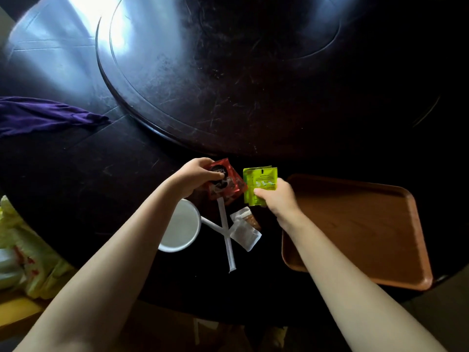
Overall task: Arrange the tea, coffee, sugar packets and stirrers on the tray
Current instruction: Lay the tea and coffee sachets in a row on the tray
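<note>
My left hand [194, 176] grips red coffee packets [227, 182] just above the dark table. Beside it, my right hand [275, 196] holds green tea packets [258, 180] left of the brown wooden tray [355, 232], which has nothing on it. Below the hands, two white wrapped stirrers [225, 232] lie crossed on the table. A white and brown sugar packet [246, 228] rests against them. A white cup [181, 226] stands under my left wrist, partly hidden by it.
A large dark turntable [228, 72] fills the table's centre. A purple cloth [43, 113] lies at the left edge. Yellow-green plastic bags [28, 255] sit off the table at the lower left.
</note>
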The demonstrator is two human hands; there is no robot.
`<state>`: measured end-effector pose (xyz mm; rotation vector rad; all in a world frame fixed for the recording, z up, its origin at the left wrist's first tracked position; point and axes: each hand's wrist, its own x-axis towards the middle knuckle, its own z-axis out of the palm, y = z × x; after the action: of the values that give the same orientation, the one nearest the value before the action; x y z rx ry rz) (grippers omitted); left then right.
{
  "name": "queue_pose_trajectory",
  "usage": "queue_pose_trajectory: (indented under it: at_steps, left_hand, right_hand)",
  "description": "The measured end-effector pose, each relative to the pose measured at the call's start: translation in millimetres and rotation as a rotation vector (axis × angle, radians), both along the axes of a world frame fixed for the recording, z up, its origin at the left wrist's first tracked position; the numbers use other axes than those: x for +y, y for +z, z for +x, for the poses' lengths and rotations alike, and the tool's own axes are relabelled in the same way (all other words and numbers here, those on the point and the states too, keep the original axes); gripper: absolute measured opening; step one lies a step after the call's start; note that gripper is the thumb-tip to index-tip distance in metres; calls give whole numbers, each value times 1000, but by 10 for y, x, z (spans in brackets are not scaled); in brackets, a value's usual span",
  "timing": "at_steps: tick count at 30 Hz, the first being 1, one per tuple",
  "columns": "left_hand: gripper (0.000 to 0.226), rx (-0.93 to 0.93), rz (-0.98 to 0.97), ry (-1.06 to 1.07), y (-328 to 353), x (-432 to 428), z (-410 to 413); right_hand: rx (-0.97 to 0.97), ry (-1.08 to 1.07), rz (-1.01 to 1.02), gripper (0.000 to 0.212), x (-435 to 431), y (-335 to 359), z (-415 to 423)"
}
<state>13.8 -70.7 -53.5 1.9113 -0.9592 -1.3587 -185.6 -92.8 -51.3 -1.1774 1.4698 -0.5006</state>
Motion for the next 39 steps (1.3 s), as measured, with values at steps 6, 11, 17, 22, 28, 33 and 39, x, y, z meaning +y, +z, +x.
queue_pose_trajectory:
  at_steps: [6, 11, 17, 22, 28, 33, 39]
  left_hand:
    - [17, 330, -122, 89, 285, 92, -321]
    - [24, 296, -165, 65, 348, 104, -829]
    - [27, 196, -175, 12, 216, 114, -1448]
    - [20, 310, -136, 95, 119, 130, -1823]
    - [16, 626, -121, 241, 40, 320, -2200]
    - [25, 443, -193, 204, -37, 454, -2284]
    - [33, 414, -112, 385, 3, 458, -2110]
  right_hand:
    - [-258, -81, 14, 25, -112, 371, -552]
    - [-178, -188, -120, 9, -80, 515, -979]
    - [-29, -112, -193, 46, 51, 264, -1262]
    - [150, -139, -430, 42, 169, 97, -1417]
    - [370, -311, -530, 28, 242, 85, -1428]
    - [425, -278, -545, 29, 296, 57, -1411]
    - [356, -342, -628, 19, 20, 47, -1689]
